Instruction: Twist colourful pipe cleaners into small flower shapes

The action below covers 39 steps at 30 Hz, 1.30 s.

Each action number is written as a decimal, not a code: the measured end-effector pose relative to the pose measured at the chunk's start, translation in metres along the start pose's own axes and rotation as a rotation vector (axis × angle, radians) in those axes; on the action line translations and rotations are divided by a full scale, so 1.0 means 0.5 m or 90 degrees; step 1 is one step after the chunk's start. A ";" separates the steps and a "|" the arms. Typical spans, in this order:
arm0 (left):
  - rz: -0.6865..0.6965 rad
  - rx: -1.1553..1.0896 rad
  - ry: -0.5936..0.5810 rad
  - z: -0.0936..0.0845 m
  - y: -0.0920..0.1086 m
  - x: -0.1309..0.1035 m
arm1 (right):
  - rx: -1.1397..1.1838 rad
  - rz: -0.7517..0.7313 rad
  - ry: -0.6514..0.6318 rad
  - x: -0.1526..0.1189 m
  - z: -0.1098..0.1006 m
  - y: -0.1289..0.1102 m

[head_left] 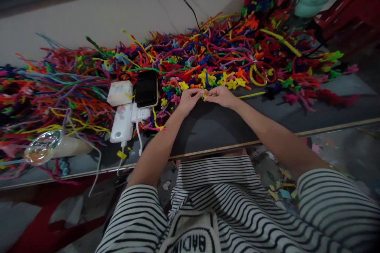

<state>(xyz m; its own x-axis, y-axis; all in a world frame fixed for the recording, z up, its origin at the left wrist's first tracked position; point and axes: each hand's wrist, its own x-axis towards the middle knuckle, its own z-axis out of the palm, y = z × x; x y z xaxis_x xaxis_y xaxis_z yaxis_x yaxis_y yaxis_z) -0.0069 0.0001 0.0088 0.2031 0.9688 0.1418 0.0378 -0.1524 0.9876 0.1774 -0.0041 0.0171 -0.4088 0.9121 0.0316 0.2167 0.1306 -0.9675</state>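
My left hand [189,100] and my right hand [221,97] meet fingertip to fingertip over the dark table [213,126]. Both are closed in a pinch on a small yellow pipe cleaner [205,96], mostly hidden by the fingers. From beneath my right hand a straight yellow pipe cleaner stem [252,95] sticks out to the right; whether it belongs to the held piece I cannot tell. Just beyond my fingers lie several yellow pipe cleaner flowers [207,77]. Scissors with yellow and red handles [259,75] rest on the pile to the right.
A long heap of coloured pipe cleaners [89,75] lines the wall. Left of my hands are a black phone [147,89], a white box [119,92] and a white power bank [122,123] with cables. A plastic cup [44,148] lies sideways at far left. Red chairs [350,8] stand beyond the right end.
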 end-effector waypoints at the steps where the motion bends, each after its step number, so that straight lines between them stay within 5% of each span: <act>1: -0.005 -0.006 -0.001 -0.001 -0.001 0.001 | 0.005 0.002 -0.001 0.000 0.000 0.000; 8: -0.005 -0.042 -0.043 -0.002 0.008 0.001 | -0.002 0.001 0.059 -0.002 0.000 -0.003; 15: 0.059 0.053 0.063 0.012 -0.007 0.001 | 0.099 0.002 0.089 0.001 -0.001 -0.001; 21: 0.045 0.097 0.103 0.011 -0.019 0.006 | -0.029 -0.062 0.106 -0.003 -0.006 0.001; 28: 0.109 0.165 0.118 0.020 0.011 -0.021 | -0.035 -0.071 0.141 -0.001 -0.002 0.006; 34: 0.110 0.184 0.114 0.018 0.010 -0.022 | -0.110 -0.075 0.137 -0.009 0.003 0.001; 39: 0.062 0.115 0.101 0.005 -0.012 -0.004 | -0.220 -0.139 0.048 -0.007 -0.025 0.004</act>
<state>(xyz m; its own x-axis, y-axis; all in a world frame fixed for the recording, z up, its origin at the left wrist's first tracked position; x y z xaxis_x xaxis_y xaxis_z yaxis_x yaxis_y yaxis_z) -0.0050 -0.0013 0.0024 0.0588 0.9642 0.2585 0.2023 -0.2650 0.9428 0.1904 -0.0020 0.0182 -0.4147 0.8726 0.2583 0.4217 0.4358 -0.7951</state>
